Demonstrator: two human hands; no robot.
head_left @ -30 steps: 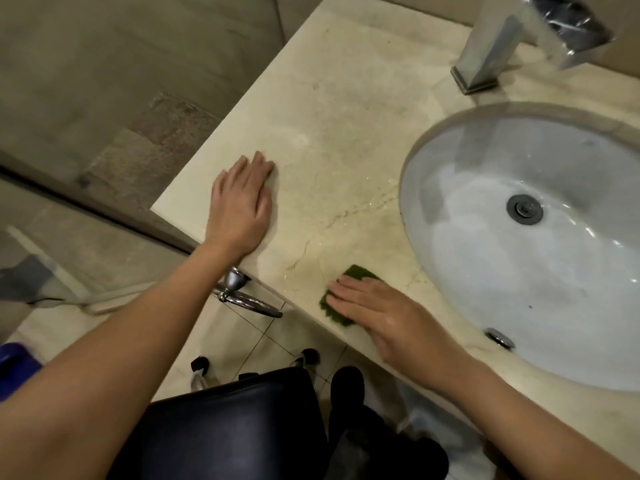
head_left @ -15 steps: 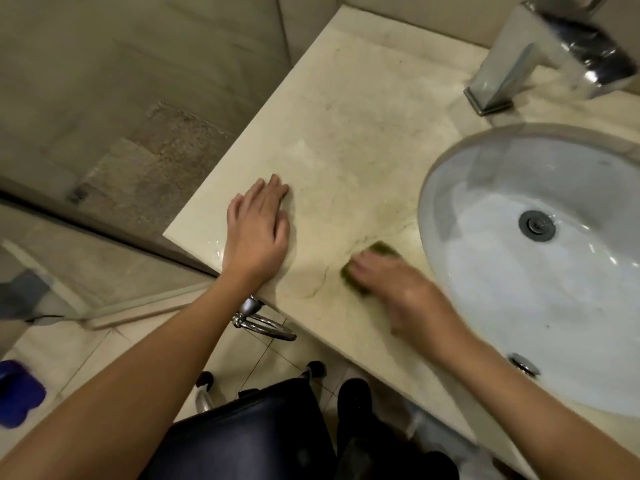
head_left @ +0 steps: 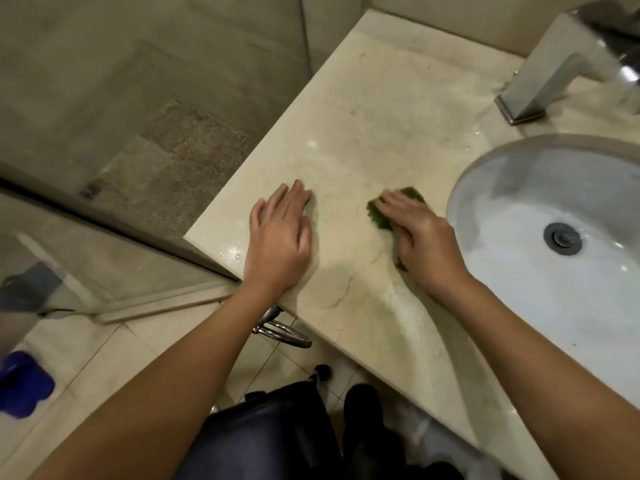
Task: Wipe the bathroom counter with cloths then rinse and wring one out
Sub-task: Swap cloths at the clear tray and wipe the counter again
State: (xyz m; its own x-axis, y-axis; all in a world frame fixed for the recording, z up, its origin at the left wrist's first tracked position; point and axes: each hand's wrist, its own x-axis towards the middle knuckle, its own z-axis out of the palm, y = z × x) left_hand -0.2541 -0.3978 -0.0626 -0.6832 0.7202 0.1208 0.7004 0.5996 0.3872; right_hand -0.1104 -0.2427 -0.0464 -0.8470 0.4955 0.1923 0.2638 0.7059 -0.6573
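Under the flat fingers (head_left: 393,203) of my right hand (head_left: 427,245), the green cloth (head_left: 378,219) presses the worktop (head_left: 381,116); left hand (head_left: 277,237) rests flat. Wiping seems midway; rinsing, wringing remain.

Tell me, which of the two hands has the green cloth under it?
The right hand, nearer the sink, presses the green cloth; the left hand lies flat on bare counter.

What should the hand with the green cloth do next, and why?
Probably slide the green cloth away along the counter toward the faucet. The right hand presses it flat beside the sink, the left hand rests flat nearby, and the stretch beyond the cloth looks hazy and streaky.
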